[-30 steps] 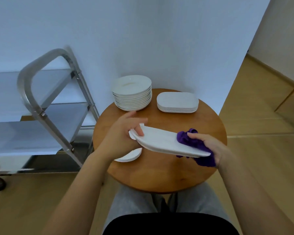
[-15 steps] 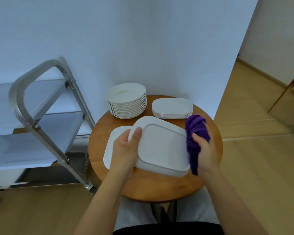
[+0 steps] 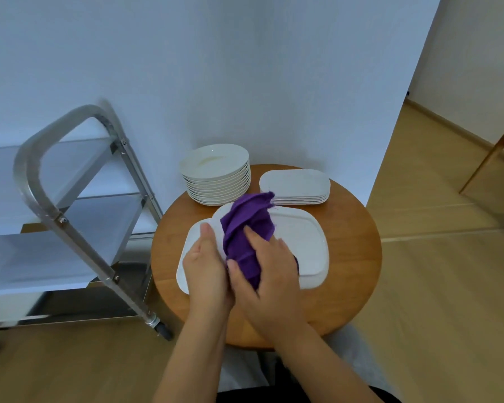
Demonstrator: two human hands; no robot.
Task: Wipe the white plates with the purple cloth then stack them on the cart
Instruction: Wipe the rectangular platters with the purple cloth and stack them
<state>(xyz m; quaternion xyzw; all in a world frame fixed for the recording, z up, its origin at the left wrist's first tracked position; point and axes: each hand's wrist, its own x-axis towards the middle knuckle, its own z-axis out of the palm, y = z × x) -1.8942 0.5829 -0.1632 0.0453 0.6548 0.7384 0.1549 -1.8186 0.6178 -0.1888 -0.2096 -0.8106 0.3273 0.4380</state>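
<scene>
A white rectangular plate is held tilted toward me over the round wooden table. My left hand grips its left edge, thumb on the face. My right hand holds the bunched purple cloth and presses it on the left part of the plate's face. Another white plate lies flat on the table under it, mostly hidden. At the table's back stand a stack of round white plates and a lower stack of rectangular plates. The metal cart stands to the left.
The cart's shelves are bare where visible, and its tubular handle rises near the table's left edge. A white wall runs behind the table. Wooden floor stretches to the right, with a wooden furniture leg at the far right.
My right hand has carried the cloth from the plate's right edge across to the left part of its face. The plate was turned from nearly edge-on to facing me.
</scene>
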